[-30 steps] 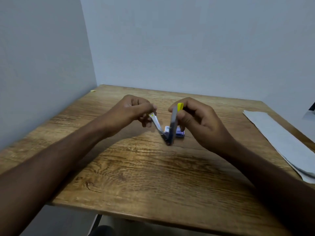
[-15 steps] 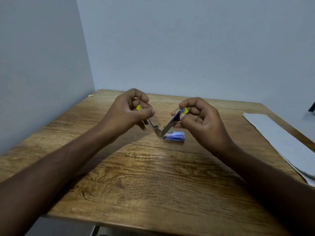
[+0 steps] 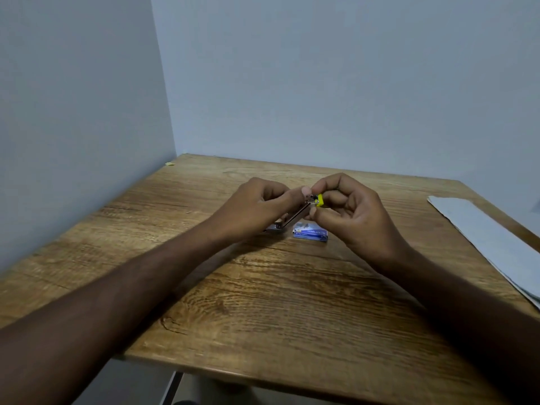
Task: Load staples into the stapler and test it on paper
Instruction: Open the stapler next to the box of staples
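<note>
A small metal stapler (image 3: 295, 217) with a yellow tip is held above the middle of the wooden table (image 3: 263, 302). My left hand (image 3: 257, 209) grips its lower body and hides most of it. My right hand (image 3: 350, 211) pinches the yellow end between thumb and forefinger. The two hands touch at the fingertips. A small blue staple box (image 3: 310, 232) lies flat on the table just under my right hand. White paper (image 3: 491, 241) lies along the table's right edge.
Pale walls close in behind and on the left of the table. A tiny yellow scrap (image 3: 170, 164) sits at the far left corner. The table's near edge runs across the bottom of the view.
The stapler's two arms, spread in a V before, have come together. My hands have closed in until their fingertips meet, and my left hand has slid along the stapler body.
</note>
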